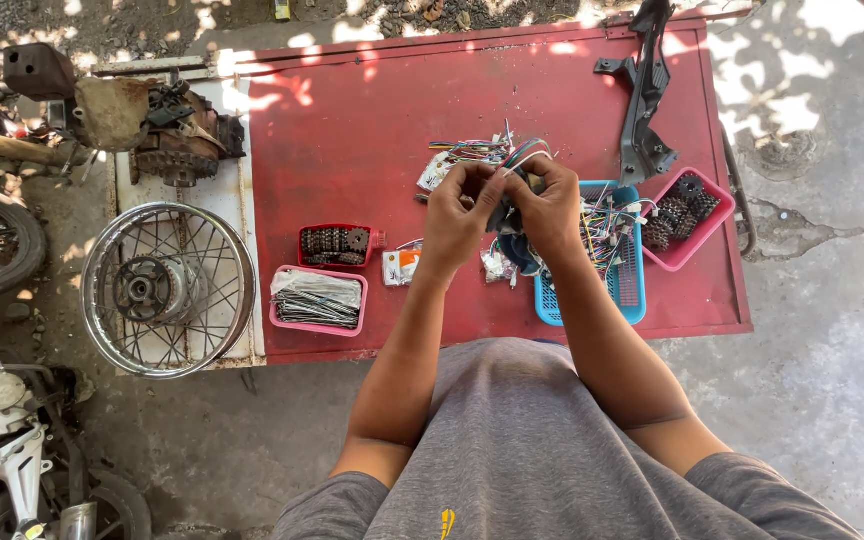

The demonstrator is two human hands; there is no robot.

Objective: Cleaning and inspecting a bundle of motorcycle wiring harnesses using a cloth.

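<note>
Both hands pinch a wiring bundle above a red metal table.

The left hand (457, 205) and right hand (550, 205) meet near the table's centre, fingers closed on a dark connector with coloured wires (508, 190) — held clear of the red table (352, 130). At 3 o'clock of the hands sits a blue basket (632, 290) of wiring, then a pink tray of sprockets (687, 215); at 8 o'clock, a pink tray of spokes (317, 298). A spoked wheel rim (167, 290) lies far out at 9 o'clock.

Red table top (352, 130) dappled with light patches; blue slotted basket (628, 290) right, two pink trays (318, 325) (714, 215), small red tray (304, 240), multicoloured wire bundle (472, 152) far centre, silver spoked wheel (167, 290) left, grey shirt (542, 450) near.
</note>
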